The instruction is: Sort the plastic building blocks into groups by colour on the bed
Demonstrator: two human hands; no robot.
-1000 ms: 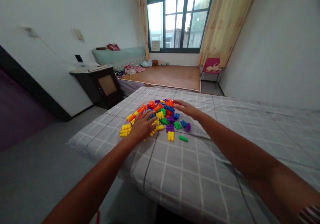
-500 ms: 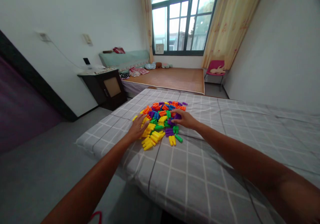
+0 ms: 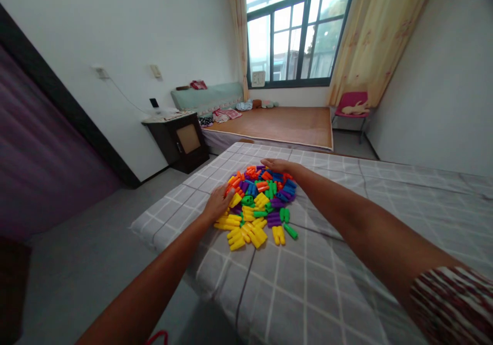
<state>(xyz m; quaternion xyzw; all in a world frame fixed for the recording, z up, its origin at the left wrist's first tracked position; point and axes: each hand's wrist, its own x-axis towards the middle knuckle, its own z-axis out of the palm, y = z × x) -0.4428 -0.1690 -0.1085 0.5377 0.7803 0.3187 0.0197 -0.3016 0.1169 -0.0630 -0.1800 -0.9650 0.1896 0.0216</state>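
A heap of bright plastic toy building pieces (image 3: 262,199) in yellow, green, purple, blue and orange lies on a grey checked cloth (image 3: 285,288). My left hand (image 3: 220,202) rests against the heap's left side, fingers stretched out beside orange and yellow pieces. Across the far edge reaches my right hand (image 3: 278,165), its fingers extended over orange and blue pieces. Neither hand shows a piece gripped in it. Several yellow pieces (image 3: 246,234) lie at the near side, with a single green piece (image 3: 290,231) to their right.
Beyond the covered surface is a low bed with a brown mat (image 3: 285,124). A dark cabinet (image 3: 179,139) stands at the left, a pink chair (image 3: 352,106) at the far right. The cloth's left edge drops to the grey floor (image 3: 96,263).
My right hand has moved from the heap's right side to its far edge. My left hand stays at the left side. The camera view has shifted, and pieces at the right have been pushed together.
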